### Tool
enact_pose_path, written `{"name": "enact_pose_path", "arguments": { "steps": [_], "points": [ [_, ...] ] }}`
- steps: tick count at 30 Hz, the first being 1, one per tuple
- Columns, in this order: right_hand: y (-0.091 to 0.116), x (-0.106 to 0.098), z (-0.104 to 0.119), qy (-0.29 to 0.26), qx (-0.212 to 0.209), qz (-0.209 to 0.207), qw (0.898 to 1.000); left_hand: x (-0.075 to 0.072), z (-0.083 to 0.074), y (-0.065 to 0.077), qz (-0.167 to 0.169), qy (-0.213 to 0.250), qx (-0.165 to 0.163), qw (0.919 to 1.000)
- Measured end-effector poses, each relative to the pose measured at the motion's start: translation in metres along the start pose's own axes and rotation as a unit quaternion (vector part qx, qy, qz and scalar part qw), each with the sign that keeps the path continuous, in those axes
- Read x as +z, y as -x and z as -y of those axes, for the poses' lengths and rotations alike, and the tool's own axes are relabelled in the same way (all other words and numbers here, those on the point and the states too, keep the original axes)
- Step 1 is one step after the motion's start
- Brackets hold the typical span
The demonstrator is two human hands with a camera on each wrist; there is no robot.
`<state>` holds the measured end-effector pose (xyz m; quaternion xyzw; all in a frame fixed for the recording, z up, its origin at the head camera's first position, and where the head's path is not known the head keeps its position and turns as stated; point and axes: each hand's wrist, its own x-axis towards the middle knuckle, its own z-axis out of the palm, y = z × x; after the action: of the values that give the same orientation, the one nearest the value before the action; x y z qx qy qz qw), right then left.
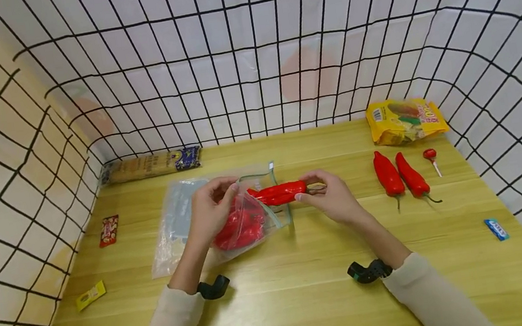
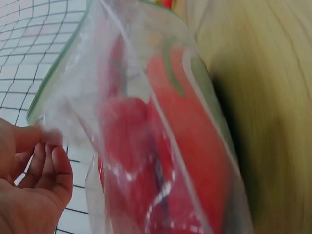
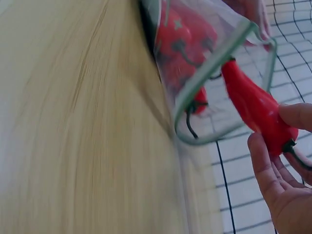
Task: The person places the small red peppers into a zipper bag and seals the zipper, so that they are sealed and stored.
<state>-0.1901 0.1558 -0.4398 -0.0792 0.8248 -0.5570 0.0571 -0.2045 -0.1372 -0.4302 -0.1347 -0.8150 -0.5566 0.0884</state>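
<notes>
A clear zip bag (image 1: 274, 218) with a green-edged mouth lies on the table, several red peppers (image 1: 240, 227) inside it. My left hand (image 1: 212, 206) pinches the bag's upper edge between thumb and fingers; in the left wrist view the bag (image 2: 73, 112) hangs from those fingertips. With my right hand (image 1: 330, 195) I grip a red chili pepper (image 1: 280, 193) near its stem end. The tip of that pepper (image 3: 251, 105) points into the bag's open mouth, as the right wrist view shows.
Two red chili peppers (image 1: 389, 173) and a lollipop (image 1: 430, 154) lie at right, below a yellow snack bag (image 1: 405, 120). A noodle pack (image 1: 151, 165) is at back left. Small packets lie at left, one red (image 1: 109, 231), one yellow (image 1: 91, 295); a blue one (image 1: 496, 229) lies right. Black wire mesh (image 1: 255, 49) surrounds the table.
</notes>
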Motion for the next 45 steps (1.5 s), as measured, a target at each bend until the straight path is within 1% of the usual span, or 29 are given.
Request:
{"name": "enact_pose_path", "arguments": {
  "steps": [2,6,9,11,13,17,18,20,23,25,27,30,34,37,40,43,45],
  "points": [
    [-0.004,0.008,0.003,-0.009,-0.005,0.005,1.000,0.001,-0.003,0.001,-0.003,0.021,-0.013,0.9997],
    [-0.010,0.026,0.006,-0.024,-0.010,-0.007,1.000,0.004,-0.009,0.002,-0.003,0.057,-0.060,0.9966],
    [-0.014,0.040,0.006,-0.023,-0.007,-0.028,0.999,0.005,-0.023,0.007,0.001,0.073,-0.083,0.9939],
    [-0.016,0.050,0.006,-0.021,-0.001,-0.036,0.999,0.007,-0.032,0.009,0.003,0.076,-0.088,0.9932],
    [-0.018,0.058,0.007,-0.029,0.000,-0.030,0.999,0.010,-0.038,0.012,0.003,0.087,-0.083,0.9927],
    [-0.022,0.069,0.007,-0.055,-0.005,-0.006,0.998,0.016,-0.036,0.012,0.002,0.111,-0.085,0.9902],
    [-0.022,0.070,0.007,-0.062,-0.006,0.001,0.998,0.017,-0.034,0.012,0.003,0.118,-0.091,0.9888],
    [-0.021,0.067,0.006,-0.065,-0.001,0.007,0.998,0.021,-0.023,0.010,-0.002,0.128,-0.092,0.9875],
    [-0.013,0.056,0.004,-0.059,0.000,0.009,0.998,0.029,-0.007,0.007,-0.010,0.140,-0.094,0.9857],
    [-0.006,0.047,0.003,-0.051,-0.008,0.004,0.999,0.032,0.003,0.005,-0.013,0.141,-0.087,0.9861],
    [0.001,0.038,0.002,-0.053,-0.021,0.001,0.998,0.033,0.003,0.005,-0.014,0.141,-0.093,0.9856],
    [0.011,0.031,0.004,-0.061,-0.031,-0.001,0.998,0.030,0.003,0.006,-0.016,0.139,-0.096,0.9855],
    [0.020,0.027,0.007,-0.081,-0.047,0.025,0.995,0.029,0.003,0.006,-0.020,0.139,-0.097,0.9852],
    [0.024,0.028,0.011,-0.095,-0.060,0.051,0.992,0.028,0.003,0.006,-0.020,0.138,-0.096,0.9855],
    [0.026,0.033,0.015,-0.106,-0.064,0.061,0.990,0.028,0.003,0.006,-0.020,0.139,-0.093,0.9857],
    [0.024,0.040,0.019,-0.125,-0.067,0.066,0.988,0.028,0.002,0.007,-0.020,0.144,-0.086,0.9856],
    [0.019,0.045,0.020,-0.149,-0.065,0.076,0.984,0.028,0.000,0.007,-0.019,0.149,-0.080,0.9853]
  ]
}}
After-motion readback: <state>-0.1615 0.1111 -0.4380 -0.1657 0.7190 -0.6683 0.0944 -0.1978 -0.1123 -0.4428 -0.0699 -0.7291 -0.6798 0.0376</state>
